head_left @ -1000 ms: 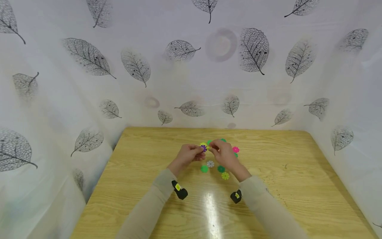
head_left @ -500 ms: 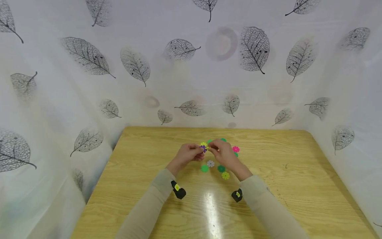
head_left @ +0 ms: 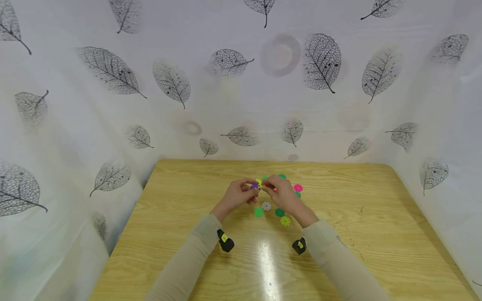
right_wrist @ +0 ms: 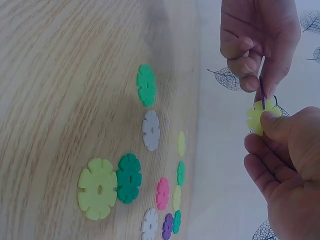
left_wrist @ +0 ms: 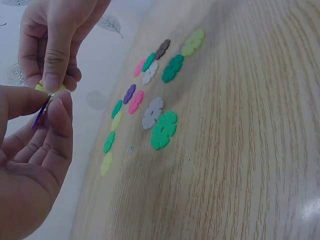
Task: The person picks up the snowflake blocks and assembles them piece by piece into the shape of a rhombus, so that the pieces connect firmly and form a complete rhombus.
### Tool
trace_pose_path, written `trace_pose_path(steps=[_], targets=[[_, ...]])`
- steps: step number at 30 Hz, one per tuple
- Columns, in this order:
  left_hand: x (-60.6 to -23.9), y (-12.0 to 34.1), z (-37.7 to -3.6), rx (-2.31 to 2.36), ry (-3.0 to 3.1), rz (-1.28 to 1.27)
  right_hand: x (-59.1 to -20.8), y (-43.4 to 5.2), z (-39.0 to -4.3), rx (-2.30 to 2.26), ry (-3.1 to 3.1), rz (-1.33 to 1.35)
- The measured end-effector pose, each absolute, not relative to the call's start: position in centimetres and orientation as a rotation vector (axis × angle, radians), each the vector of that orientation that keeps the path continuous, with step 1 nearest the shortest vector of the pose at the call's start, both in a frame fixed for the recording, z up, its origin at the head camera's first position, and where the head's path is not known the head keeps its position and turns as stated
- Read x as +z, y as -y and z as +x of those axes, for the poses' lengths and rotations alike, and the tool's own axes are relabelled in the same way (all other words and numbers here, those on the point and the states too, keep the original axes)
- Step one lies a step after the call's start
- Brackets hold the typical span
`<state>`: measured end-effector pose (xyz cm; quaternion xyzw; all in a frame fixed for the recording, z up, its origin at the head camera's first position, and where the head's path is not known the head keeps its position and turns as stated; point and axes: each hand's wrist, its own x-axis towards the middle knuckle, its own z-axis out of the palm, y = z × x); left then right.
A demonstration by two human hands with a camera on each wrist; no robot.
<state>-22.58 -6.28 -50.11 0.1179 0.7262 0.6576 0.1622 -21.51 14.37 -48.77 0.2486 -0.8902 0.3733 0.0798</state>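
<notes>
A purple snowflake disc (head_left: pixel 255 185) and a yellow snowflake disc (head_left: pixel 259 182) meet in the air above the far middle of the wooden table (head_left: pixel 180 234), held between the two hands. In the right wrist view the purple disc (right_wrist: pixel 262 95) stands edge-on, set against the slotted rim of the yellow disc (right_wrist: pixel 258 116); whether it is seated in a slot cannot be told. The left hand (head_left: pixel 238 195) pinches the purple disc between thumb and forefinger, its other fingers loosely curled beneath. The right hand (head_left: pixel 280 192) pinches the yellow disc between thumb and fingertips, just right of the left hand, the fingertips of both nearly touching. On the table below and around the hands lie loose discs: a bright green disc (head_left: pixel 258 212) nearest the left hand, a white disc (head_left: pixel 266 205) just right of it, a dark green disc (head_left: pixel 279 212) and a pale yellow-green disc (head_left: pixel 285 221) near the right wrist, and a pink disc (head_left: pixel 298 187) to the far right of the right hand. More discs of green, pink, purple and white lie beyond, as the left wrist view shows. Both forearms wear beige sleeves (head_left: pixel 188 259).
</notes>
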Motion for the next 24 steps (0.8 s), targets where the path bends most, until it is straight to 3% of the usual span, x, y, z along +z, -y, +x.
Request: trace_pose_path(steps=[12, 24], targets=[[-49.9, 6.2, -22.5, 1.969, -1.987, 0.316, -48.6, -14.3, -21.4, 1.141, 2.628, 0.772], [-50.2, 6.4, -22.8, 2.027, -1.928, 0.246, -50.1, -17.0, -22.3, 1.135, 2.7, 0.605]])
